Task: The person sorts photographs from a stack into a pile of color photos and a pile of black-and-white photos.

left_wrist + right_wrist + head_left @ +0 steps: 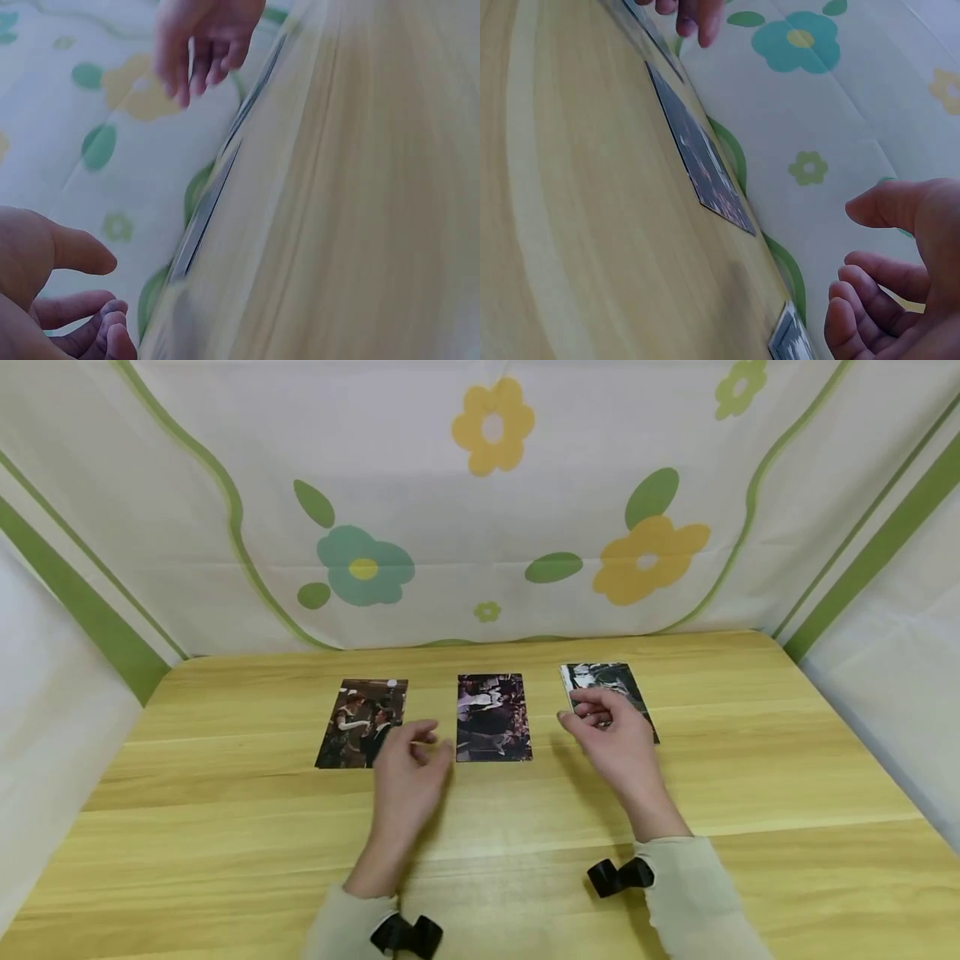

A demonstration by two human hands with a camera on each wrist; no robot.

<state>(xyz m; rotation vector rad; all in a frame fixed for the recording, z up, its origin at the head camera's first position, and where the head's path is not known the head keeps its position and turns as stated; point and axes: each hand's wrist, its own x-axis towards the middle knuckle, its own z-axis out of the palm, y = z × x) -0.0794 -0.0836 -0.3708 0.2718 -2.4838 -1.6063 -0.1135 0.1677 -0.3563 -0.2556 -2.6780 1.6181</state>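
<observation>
On the wooden table (225, 827), head view, three photos lie in a row: left photo (356, 718), middle photo (492, 717), right photo (611, 685). Above them the left hand (408, 777) and right hand (611, 739) hover, fingers loosely curled, holding nothing. Both wrist views show relaxed empty fingers (75, 307) (870, 300).

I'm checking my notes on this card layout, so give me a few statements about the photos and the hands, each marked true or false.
1. Three photo cards lie in a row on the wooden table. True.
2. The left hand grips the middle card. False: it hovers between the left card and the middle one, fingers loose, holding nothing.
3. The right hand is over the right card. True.
4. The cards are stacked in one pile. False: they lie apart, side by side.
5. A flowered cloth hangs behind the table. True.
</observation>
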